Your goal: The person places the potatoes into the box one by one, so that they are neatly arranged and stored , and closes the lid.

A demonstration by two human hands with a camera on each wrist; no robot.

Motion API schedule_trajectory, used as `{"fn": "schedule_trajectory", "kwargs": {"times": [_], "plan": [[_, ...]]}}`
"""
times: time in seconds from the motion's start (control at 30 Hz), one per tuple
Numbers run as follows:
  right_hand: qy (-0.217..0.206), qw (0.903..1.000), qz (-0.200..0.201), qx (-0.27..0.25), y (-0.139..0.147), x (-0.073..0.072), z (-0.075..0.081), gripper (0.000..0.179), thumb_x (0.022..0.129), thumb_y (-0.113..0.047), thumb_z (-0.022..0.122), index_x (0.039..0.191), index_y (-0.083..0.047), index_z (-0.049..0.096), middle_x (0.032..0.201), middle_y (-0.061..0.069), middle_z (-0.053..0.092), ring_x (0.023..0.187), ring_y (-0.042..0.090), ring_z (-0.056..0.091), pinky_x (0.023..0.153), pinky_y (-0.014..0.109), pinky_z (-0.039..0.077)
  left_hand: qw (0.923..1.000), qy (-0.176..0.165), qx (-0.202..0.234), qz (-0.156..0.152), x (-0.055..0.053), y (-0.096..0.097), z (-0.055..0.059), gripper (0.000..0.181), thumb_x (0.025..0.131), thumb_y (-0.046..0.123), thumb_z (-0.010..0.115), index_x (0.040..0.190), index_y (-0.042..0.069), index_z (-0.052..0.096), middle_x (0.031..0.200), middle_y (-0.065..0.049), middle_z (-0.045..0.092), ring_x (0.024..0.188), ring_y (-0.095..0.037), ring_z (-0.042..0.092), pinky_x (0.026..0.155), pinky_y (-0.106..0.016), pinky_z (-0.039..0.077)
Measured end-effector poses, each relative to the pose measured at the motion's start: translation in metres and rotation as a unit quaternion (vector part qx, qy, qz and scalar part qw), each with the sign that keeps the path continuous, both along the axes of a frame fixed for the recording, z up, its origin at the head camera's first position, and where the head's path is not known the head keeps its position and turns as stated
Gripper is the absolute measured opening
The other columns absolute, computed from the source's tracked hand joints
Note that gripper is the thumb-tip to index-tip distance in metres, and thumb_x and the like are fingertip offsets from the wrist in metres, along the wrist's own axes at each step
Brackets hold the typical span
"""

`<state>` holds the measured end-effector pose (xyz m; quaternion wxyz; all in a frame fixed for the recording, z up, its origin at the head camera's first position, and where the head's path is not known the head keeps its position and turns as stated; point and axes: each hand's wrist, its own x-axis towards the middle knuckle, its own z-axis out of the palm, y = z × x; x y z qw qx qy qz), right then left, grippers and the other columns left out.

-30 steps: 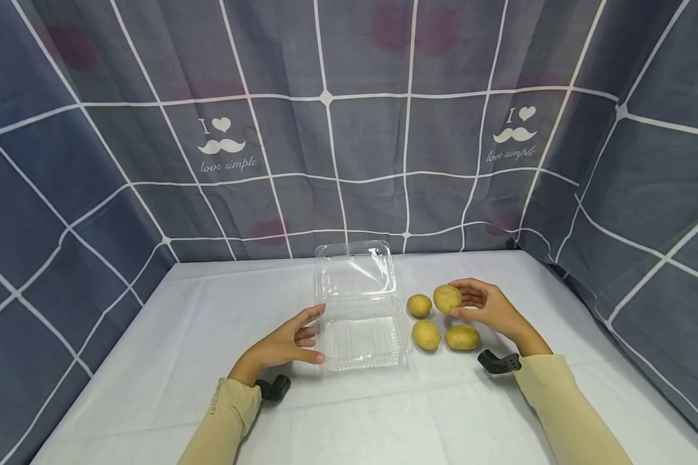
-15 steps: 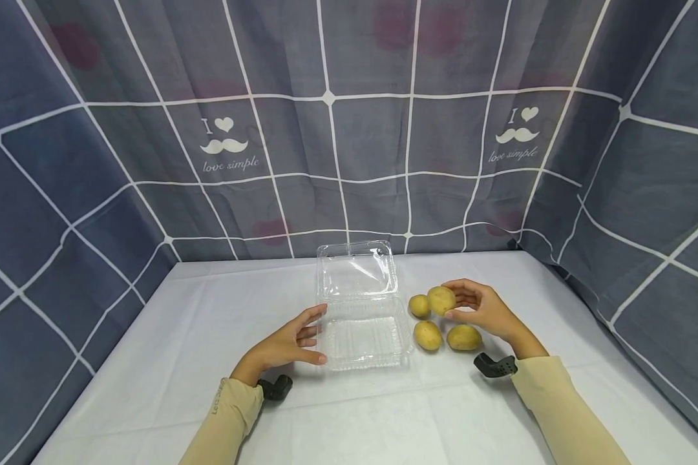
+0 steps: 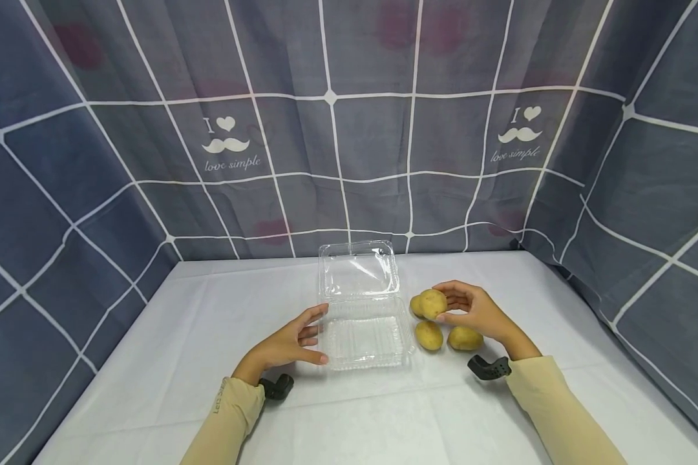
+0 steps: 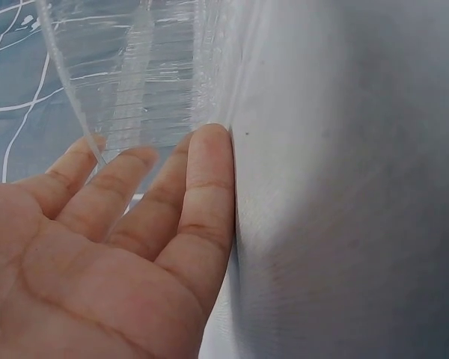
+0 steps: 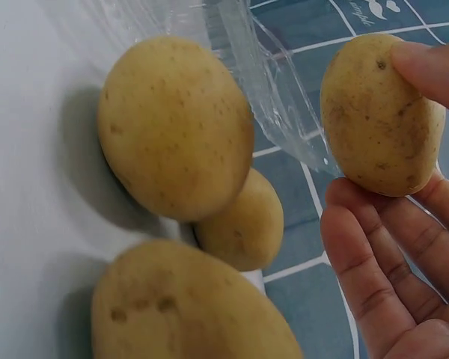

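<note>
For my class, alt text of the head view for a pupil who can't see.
A right hand holds a potato above a white tablecloth, near three other potatoes. To their left stands an open transparent plastic container, a left hand at its left edge; a gridded curtain hangs behind.

Right hand [image 3: 471,312] shifts left with pinched potato [image 3: 433,304], nearer clear plastic clamshell [image 3: 363,336]; pinched potato hides more of rear-left potato [image 3: 415,306], head view.

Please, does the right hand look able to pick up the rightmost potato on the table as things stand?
Probably not at once: the right hand already holds another potato. Otherwise the way seems free, as nothing lies on the rightmost potato.
</note>
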<state>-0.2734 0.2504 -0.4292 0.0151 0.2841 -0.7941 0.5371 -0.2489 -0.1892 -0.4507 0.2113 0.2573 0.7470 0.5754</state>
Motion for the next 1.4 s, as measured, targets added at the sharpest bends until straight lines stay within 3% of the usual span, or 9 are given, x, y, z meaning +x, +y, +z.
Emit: {"fn": "schedule_trajectory", "kwargs": {"times": [0.33, 0.6, 0.97, 1.2, 1.4], "plan": [[-0.023, 0.9994, 0.022, -0.009, -0.017, 0.001, 0.001, 0.051, 0.09, 0.007, 0.082, 0.135, 0.016, 0.061, 0.128, 0.029, 0.068, 0.107, 0.007, 0.069, 0.095, 0.02, 0.059, 1.0, 0.0, -0.005, 0.001, 0.0, 0.0, -0.002, 0.115, 0.088, 0.011, 0.092, 0.171, -0.003, 0.013, 0.177, -0.029, 0.011, 0.157, -0.055, 0.028, 0.125, -0.059, 0.036], [-0.021, 0.9987, 0.043, -0.019, -0.027, 0.0, -0.003, 0.05, 0.089, 0.009, 0.082, 0.134, 0.016, 0.062, 0.126, 0.02, 0.071, 0.108, 0.007, 0.069, 0.095, 0.024, 0.061, 0.9999, -0.008, -0.014, 0.003, 0.002, 0.0, 0.003, 0.116, 0.088, 0.013, 0.093, 0.171, -0.001, 0.014, 0.178, -0.026, 0.011, 0.158, -0.051, 0.029, 0.126, -0.057, 0.035], [-0.027, 0.9972, 0.062, -0.03, -0.037, 0.003, -0.005, 0.051, 0.087, 0.01, 0.082, 0.133, 0.017, 0.062, 0.121, 0.017, 0.07, 0.107, 0.009, 0.069, 0.092, 0.026, 0.063, 0.9998, -0.009, -0.015, 0.003, 0.001, 0.002, 0.001, 0.115, 0.088, 0.011, 0.092, 0.171, -0.001, 0.014, 0.179, -0.025, 0.01, 0.158, -0.051, 0.028, 0.127, -0.056, 0.034], [-0.023, 0.9972, 0.067, -0.025, -0.044, 0.005, -0.004, 0.05, 0.088, 0.008, 0.084, 0.133, 0.015, 0.063, 0.121, 0.023, 0.07, 0.107, 0.01, 0.07, 0.092, 0.026, 0.063, 0.9998, -0.003, -0.018, 0.001, 0.002, 0.002, 0.003, 0.115, 0.089, 0.014, 0.092, 0.171, -0.002, 0.013, 0.178, -0.027, 0.011, 0.157, -0.053, 0.028, 0.126, -0.055, 0.036], [-0.03, 0.9974, 0.064, -0.017, -0.05, 0.006, -0.004, 0.051, 0.088, 0.005, 0.085, 0.134, 0.011, 0.065, 0.122, 0.015, 0.072, 0.109, 0.011, 0.07, 0.094, 0.027, 0.062, 0.9997, -0.003, -0.022, 0.002, 0.002, 0.002, 0.004, 0.116, 0.089, 0.013, 0.092, 0.171, -0.002, 0.012, 0.178, -0.027, 0.011, 0.158, -0.053, 0.028, 0.126, -0.054, 0.036]]}}
